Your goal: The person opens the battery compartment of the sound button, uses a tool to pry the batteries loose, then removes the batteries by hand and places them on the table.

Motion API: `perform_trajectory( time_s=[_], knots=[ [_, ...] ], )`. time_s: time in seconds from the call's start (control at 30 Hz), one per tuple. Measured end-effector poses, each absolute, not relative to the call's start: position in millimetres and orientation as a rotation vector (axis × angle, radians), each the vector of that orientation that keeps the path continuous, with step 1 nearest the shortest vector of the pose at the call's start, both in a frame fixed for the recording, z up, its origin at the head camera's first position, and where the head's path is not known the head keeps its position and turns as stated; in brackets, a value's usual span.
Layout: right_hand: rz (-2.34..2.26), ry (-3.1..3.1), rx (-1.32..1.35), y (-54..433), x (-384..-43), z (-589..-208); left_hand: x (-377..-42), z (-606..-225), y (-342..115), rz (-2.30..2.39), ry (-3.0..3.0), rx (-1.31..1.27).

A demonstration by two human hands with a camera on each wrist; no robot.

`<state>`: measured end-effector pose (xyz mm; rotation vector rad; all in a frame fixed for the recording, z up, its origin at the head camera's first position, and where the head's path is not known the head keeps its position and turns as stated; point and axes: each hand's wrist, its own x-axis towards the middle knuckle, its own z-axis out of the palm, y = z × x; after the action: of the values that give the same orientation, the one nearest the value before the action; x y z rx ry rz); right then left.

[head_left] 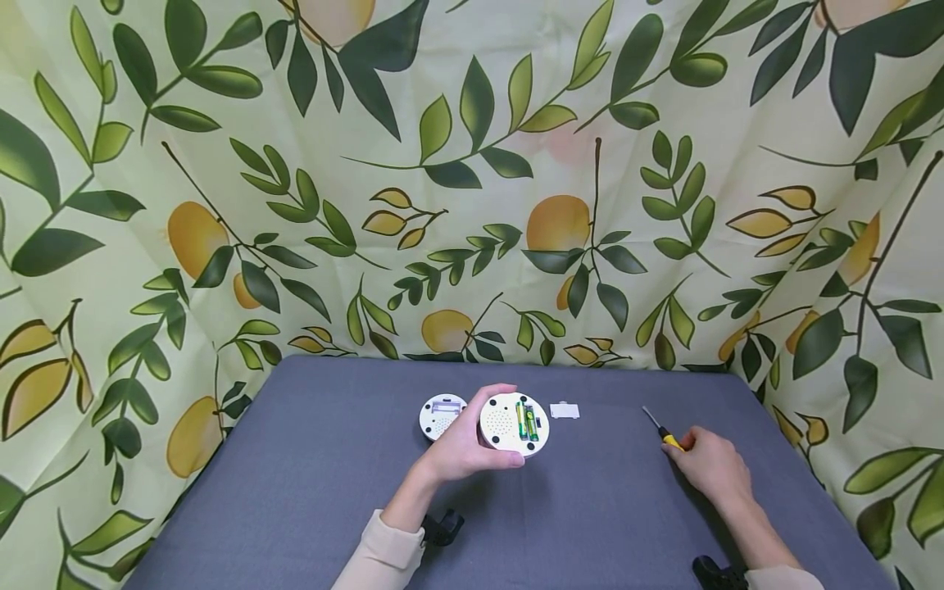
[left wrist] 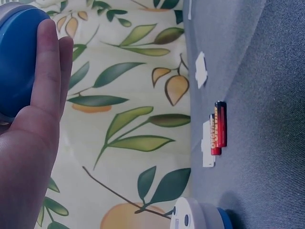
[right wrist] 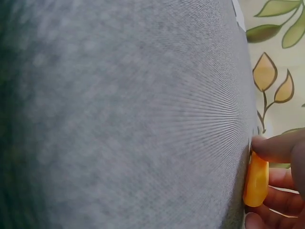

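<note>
My left hand grips a round white device by its edge, its underside turned towards the head camera. Two green batteries lie side by side in its uncovered compartment. In the left wrist view the device's other face shows as a smooth blue dome, with straight fingers along it. Off to the right, my right hand holds a screwdriver by its yellow handle, low at the table, the shaft pointing back and left. The right wrist view shows thumb and fingers round that handle.
A second round white device with an uncovered compartment lies behind my left hand. A small white cover is on the grey table. Two red-and-black batteries rest by another white cover. Patterned cloth hangs around the table.
</note>
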<state>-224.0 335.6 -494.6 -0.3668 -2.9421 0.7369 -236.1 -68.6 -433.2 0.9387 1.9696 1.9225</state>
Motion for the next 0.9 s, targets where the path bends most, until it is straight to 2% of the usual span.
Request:
perform_trajectory(
  time_s=[0.4, 0.9],
  knots=[
    [0.786, -2.812, -0.282, 325.5, -215.7, -490.8, -236.7, -435.0, -68.8, 1.924, 1.955, 0.927],
    [0.964, -2.626, 0.059, 279.7, -208.3, -462.8, -237.0, -435.5, -68.5, 1.924, 1.963, 0.925]
  ],
)
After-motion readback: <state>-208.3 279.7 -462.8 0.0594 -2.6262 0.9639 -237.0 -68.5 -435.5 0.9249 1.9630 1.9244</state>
